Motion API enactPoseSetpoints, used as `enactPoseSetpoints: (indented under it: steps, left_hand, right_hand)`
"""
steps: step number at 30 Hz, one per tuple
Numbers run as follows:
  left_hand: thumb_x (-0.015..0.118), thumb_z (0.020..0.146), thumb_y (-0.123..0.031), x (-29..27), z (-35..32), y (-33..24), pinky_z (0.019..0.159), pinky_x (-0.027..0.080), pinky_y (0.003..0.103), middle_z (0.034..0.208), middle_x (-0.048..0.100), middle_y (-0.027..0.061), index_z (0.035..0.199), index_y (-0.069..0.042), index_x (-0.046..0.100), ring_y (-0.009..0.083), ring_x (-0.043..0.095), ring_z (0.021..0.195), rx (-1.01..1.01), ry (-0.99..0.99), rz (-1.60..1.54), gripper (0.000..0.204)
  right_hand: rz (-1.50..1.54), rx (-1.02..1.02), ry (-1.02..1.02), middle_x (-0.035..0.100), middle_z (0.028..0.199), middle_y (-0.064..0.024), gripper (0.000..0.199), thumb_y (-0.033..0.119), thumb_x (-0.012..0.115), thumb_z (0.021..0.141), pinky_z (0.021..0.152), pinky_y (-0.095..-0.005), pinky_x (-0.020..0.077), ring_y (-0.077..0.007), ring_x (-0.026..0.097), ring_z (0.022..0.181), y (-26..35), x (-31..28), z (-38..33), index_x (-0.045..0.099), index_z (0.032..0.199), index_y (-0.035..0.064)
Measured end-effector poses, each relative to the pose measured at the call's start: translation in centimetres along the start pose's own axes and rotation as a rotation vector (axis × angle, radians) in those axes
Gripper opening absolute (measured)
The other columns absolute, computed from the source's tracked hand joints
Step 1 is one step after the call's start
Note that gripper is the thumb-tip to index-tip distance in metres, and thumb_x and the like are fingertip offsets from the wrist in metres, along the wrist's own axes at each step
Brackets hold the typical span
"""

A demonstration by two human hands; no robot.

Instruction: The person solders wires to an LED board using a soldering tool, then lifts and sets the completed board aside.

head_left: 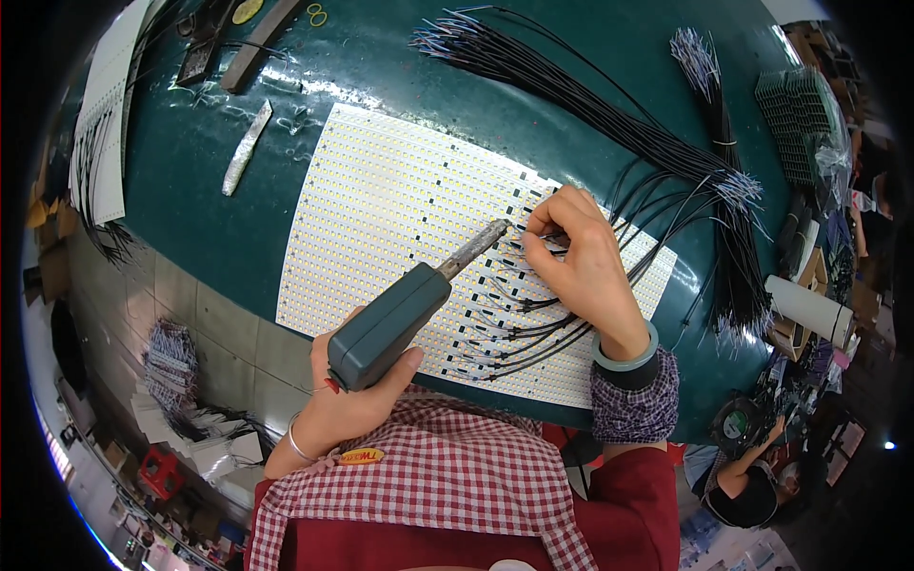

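Observation:
A large white LED panel (367, 205) dotted with yellow LEDs lies on the green table. My left hand (357, 395) grips a soldering gun (395, 319) with a dark green body. Its blackened metal tip (481, 243) reaches over the panel and ends just beside the fingers of my right hand (586, 247). That right hand pinches thumb against forefinger at the panel; what sits between the fingertips is too small to make out. Several black wires (552, 347) with bared ends run onto the panel's contacts below my right hand.
A thick bundle of black wires (571, 100) lies at the far side, another bundle (733, 238) at the right. A silvery strip (248, 147) and a bar (259, 48) are at the left. Stacked boards (800, 124) and a white roll (809, 309) stand rightward. Another person (747, 485) sits lower right.

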State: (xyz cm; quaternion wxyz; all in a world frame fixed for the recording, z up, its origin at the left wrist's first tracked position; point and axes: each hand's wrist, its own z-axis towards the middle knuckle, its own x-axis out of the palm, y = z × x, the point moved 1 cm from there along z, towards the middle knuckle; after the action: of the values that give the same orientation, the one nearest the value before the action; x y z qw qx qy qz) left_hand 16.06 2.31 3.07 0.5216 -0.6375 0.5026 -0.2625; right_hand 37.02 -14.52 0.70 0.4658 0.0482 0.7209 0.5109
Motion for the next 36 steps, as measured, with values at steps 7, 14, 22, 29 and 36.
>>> enactPoseSetpoints:
  steps: [7, 14, 22, 29, 36]
  left_hand:
    - [0.075, 0.082, -0.005, -0.4, 0.6, -0.4, 0.056, 0.044, 0.025, 0.079, 0.063, 0.0018, 0.097, 0.001, 0.066, 0.007, 0.056, 0.064, 0.01, 0.045, 0.03, 0.019]
    - [0.075, 0.083, -0.009, -1.1, -0.1, -0.6, 0.061, 0.049, 0.026, 0.083, 0.068, 0.0045, 0.1, 0.001, 0.067, 0.0102, 0.061, 0.067, -0.004, -0.007, 0.024, 0.021]
    - [0.072, 0.081, 0.003, -2.2, 0.1, -0.1, 0.054, 0.041, 0.021, 0.105, 0.066, 0.0067, 0.119, 0.001, 0.062, 0.0066, 0.052, 0.065, 0.065, 0.019, -0.058, 0.039]
    - [0.075, 0.082, -0.006, -3.3, 0.2, -0.3, 0.077, 0.054, 0.03, 0.106, 0.069, 0.0104, 0.116, 0.002, 0.064, 0.0165, 0.067, 0.089, -0.073, -0.104, -0.239, 0.037]
    - [0.073, 0.082, 0.0, -4.8, 0.9, -1.1, 0.066, 0.051, 0.023, 0.108, 0.068, 0.0086, 0.119, 0.001, 0.062, 0.0108, 0.063, 0.081, -0.055, -0.239, -0.39, 0.038]
  right_hand:
    - [-0.013, -0.001, -0.012, 0.051, 0.077, -0.0084, 0.01, 0.001, 0.065, 0.076, 0.064, -0.0302, 0.0432, -0.0207, 0.052, 0.075, -0.2, 0.1, 0.1, 0.056, 0.079, -0.0014]
    - [0.004, 0.016, -0.004, 0.053, 0.078, -0.0101, 0.009, 0.0, 0.066, 0.075, 0.069, -0.0357, 0.0437, -0.0259, 0.052, 0.077, -0.1, 0.1, 0.1, 0.057, 0.077, -0.0006]
    - [-0.019, 0.021, 0.004, 0.052, 0.077, -0.0093, 0.009, 0.001, 0.065, 0.077, 0.066, -0.0306, 0.0447, -0.0217, 0.054, 0.075, 0.1, -0.1, 0.2, 0.056, 0.079, -0.0021]
    - [-0.153, 0.014, 0.193, 0.055, 0.078, -0.0117, 0.009, 0.005, 0.066, 0.08, 0.066, -0.0342, 0.0457, -0.0246, 0.057, 0.074, 1.9, -1.8, 1.9, 0.06, 0.082, -0.0022]
    - [-0.284, -0.252, -0.075, 0.056, 0.088, -0.0126, 0.008, 0.008, 0.066, 0.083, 0.073, -0.0394, 0.0484, -0.0303, 0.056, 0.084, 3.3, -0.9, 11.8, 0.063, 0.086, 0.0013]
